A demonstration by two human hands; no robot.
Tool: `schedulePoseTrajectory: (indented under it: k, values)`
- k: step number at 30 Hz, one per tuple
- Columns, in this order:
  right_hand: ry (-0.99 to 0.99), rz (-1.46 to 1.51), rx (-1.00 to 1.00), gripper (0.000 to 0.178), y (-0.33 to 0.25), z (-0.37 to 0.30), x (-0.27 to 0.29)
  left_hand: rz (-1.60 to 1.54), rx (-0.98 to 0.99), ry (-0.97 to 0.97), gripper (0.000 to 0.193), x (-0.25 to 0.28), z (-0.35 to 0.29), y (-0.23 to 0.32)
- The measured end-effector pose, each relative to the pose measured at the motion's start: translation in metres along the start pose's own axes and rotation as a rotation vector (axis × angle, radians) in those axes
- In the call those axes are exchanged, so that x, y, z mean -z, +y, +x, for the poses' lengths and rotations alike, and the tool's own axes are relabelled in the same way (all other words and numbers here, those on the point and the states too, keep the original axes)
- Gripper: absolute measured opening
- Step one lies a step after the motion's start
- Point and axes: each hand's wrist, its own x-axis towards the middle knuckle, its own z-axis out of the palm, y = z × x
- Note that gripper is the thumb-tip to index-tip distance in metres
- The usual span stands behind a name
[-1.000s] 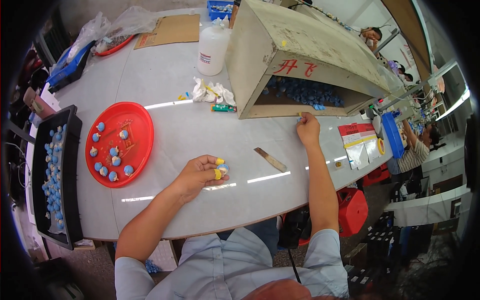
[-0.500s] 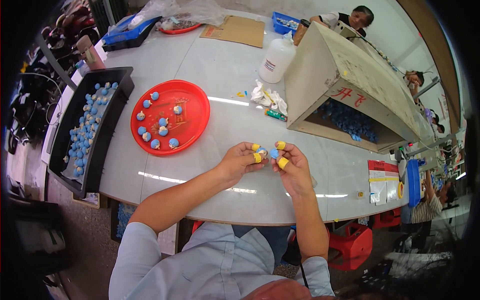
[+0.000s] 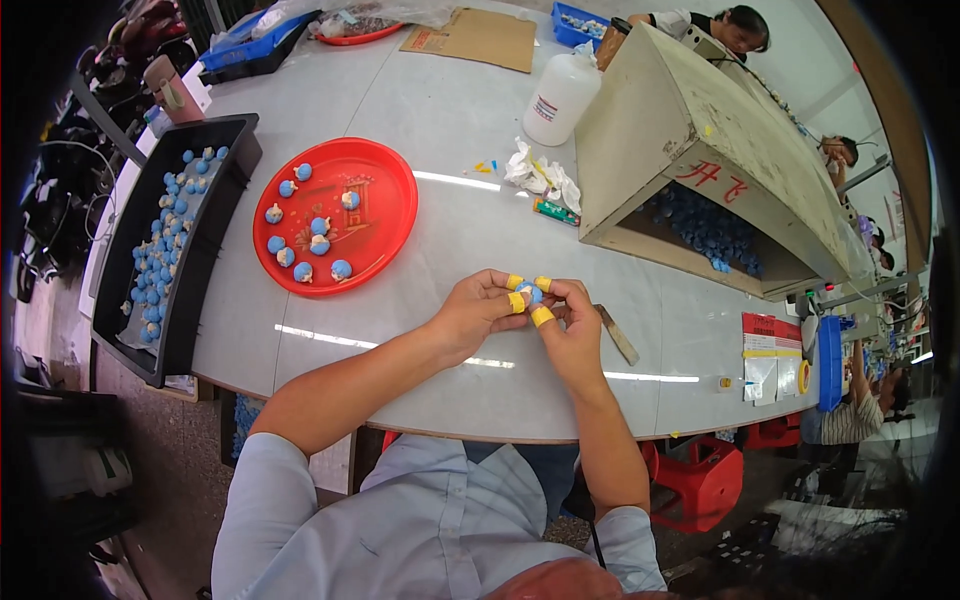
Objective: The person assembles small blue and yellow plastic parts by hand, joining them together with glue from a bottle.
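Above the near part of the table my left hand (image 3: 482,312) and my right hand (image 3: 573,330) meet fingertip to fingertip, yellow tape wrapped round several of their fingers. Both pinch one small blue-and-white ball figure (image 3: 531,292), partly hidden by the fingers. Just right of my right hand lies a thin flat blade-like tool (image 3: 617,335). To the left, a round red tray (image 3: 385,235) carries several similar blue balls (image 3: 341,270) with pale tops. Beyond it stands a long black bin (image 3: 203,250) holding many more, heaped on a pale liner.
At the back right an open-fronted box (image 3: 650,165) holds dark blue pieces. Beside it are a white bottle (image 3: 562,95), crumpled tissue (image 3: 540,175) and a green tube (image 3: 556,211). Cardboard (image 3: 475,40) lies at the far edge. A co-worker (image 3: 735,32) sits behind the box.
The two pieces held apart, one in each hand, are now brought together between my fingertips. My right hand moved left, uncovering the flat tool. The whole view shifted slightly.
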Motion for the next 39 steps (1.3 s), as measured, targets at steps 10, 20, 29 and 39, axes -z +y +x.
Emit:
schedulePoseTrajectory:
  k: [10,20,29,39]
  values:
    - [-0.068,0.254,-0.167,0.026,-0.004,0.003,0.017,-0.083,0.065,-0.056,0.019,0.005,0.002,0.001]
    - [-0.182,-0.114,-0.021,0.028,-0.03,0.012,0.025,0.006,0.049,-0.091,0.025,0.003,-0.001,-0.001]
    - [-0.214,-0.116,0.011,0.023,-0.029,0.014,0.027,0.002,0.076,-0.111,0.023,-0.001,-0.004,0.002]
    - [-0.219,-0.252,0.017,0.022,-0.043,0.017,0.025,0.008,0.041,-0.102,0.022,-0.001,-0.005,0.001]
